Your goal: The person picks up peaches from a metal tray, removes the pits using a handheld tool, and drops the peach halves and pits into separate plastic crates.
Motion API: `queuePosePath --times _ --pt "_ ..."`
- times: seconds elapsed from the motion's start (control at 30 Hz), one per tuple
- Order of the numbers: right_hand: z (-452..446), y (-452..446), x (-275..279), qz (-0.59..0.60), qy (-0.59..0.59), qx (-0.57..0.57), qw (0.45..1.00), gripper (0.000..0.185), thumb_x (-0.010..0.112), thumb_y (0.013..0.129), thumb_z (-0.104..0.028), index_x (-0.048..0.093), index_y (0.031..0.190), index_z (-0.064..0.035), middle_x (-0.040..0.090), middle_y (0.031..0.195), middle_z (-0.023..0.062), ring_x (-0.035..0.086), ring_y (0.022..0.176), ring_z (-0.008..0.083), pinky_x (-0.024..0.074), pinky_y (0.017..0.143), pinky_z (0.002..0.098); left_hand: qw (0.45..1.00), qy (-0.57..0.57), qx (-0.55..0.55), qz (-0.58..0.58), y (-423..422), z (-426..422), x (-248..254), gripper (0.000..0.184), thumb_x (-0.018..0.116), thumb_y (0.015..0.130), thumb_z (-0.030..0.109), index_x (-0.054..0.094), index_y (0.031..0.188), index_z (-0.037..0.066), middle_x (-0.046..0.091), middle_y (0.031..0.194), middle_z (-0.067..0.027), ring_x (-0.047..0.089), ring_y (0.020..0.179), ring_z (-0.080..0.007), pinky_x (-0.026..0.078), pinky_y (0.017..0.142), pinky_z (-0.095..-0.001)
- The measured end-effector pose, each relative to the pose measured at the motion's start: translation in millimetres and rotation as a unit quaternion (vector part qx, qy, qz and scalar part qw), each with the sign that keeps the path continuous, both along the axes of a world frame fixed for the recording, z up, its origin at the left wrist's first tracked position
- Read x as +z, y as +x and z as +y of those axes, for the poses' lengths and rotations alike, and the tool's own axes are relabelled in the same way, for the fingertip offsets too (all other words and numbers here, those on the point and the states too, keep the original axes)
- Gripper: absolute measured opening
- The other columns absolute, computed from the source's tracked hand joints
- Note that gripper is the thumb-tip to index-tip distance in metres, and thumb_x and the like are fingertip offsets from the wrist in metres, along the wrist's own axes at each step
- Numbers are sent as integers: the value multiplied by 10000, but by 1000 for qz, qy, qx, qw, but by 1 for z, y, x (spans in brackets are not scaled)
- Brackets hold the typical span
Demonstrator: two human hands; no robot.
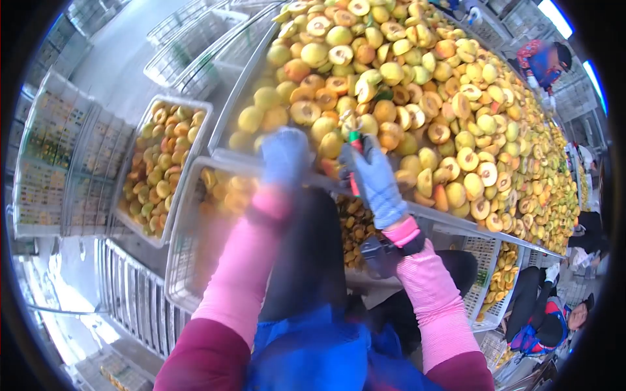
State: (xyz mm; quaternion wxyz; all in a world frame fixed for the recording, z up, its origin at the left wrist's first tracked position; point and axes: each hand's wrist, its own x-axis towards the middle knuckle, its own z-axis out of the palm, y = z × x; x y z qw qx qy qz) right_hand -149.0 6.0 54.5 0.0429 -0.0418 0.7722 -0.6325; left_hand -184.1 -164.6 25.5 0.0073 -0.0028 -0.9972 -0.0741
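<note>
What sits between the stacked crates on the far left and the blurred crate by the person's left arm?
In the head view, a pale crate filled with yellow and orange fruit sits between them.

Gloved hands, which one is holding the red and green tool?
The right hand; the tool juts from its grip, while the blurred left hand shows none.

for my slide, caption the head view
Blue-gloved right hand gripping a red-and-green tool at a grey table heaped with yellow-orange fruit.

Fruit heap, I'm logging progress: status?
Right hand gripping red-and-green tool; left hand blurred, grip unclear. Fruit heaped ahead, many halved. Crate near left hand.
</note>
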Motion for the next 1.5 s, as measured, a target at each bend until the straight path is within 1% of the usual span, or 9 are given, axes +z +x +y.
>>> queuePosePath --times 0.03,0.07,0.17,0.3,0.43,0.5,0.8,1.17,1.5 --pt "2 -9 -5 73 108 -3 991 254 541 926 -189 503 1127 -38 569 849 87 588 645 182 500 575 309 1000 -20 -5 15 -9 4 -18 250 675 699 289 606 777 62 606 805 -151 631 764 -312 499 650 -415" --pt "-13 -14 20 -96 -12 -34 995 274 547 910 -189 507 1142 -47 556 866 135 588 674 246 498 619 363 996 -32 -24 85 -7 3 -29 233 671 695 268 601 790 67 599 788 -137 625 739 -306 496 630 -417" --pt "-11 -60 -40 279 166 -3 946 284 555 891 -200 481 1110 -34 577 823 170 593 737 336 484 656 411 971 -117 -41 207 -2 4 -52 214 669 702 243 581 799 74 581 752 -114 604 673 -303 473 602 -405" --pt "-38 -91 -18 94 80 -66 990 349 590 872 -263 437 1100 -47 602 907 269 572 881 465 463 716 496 996 -44 16 81 -8 13 -9 312 687 732 337 556 815 66 584 758 -103 617 684 -283 480 620 -393" --pt "-45 -121 -57 244 252 17 936 390 556 861 -217 421 1186 -49 558 1072 282 549 982 460 447 823 509 997 -21 36 72 -8 10 -19 358 699 700 372 555 802 62 578 782 -105 621 688 -279 488 619 -387" --pt "-37 -116 -10 109 309 93 940 440 551 866 -250 409 1231 -49 515 1162 283 539 1011 464 439 853 515 995 21 46 80 -6 13 -17 376 696 719 393 552 794 55 567 800 -121 615 684 -300 484 595 -404" --pt "-5 -142 -2 158 297 187 923 481 566 869 -316 435 1237 -36 559 1092 265 576 954 426 465 839 468 994 42 25 96 -4 12 -7 383 704 742 404 521 772 68 542 772 -119 588 655 -319 452 564 -430" --pt "147 -314 129 241 -53 -169 954 441 658 858 -224 449 1208 -55 596 753 79 557 560 126 449 464 273 998 44 37 -6 -7 11 -8 435 753 630 343 548 889 61 535 920 -110 607 768 -293 465 625 -417" --pt "188 -324 170 172 203 -99 959 361 593 875 -282 541 1195 -124 618 807 63 607 639 150 501 549 295 998 37 20 45 -2 10 -12 397 762 613 303 554 859 71 542 869 -108 597 733 -318 460 611 -438"
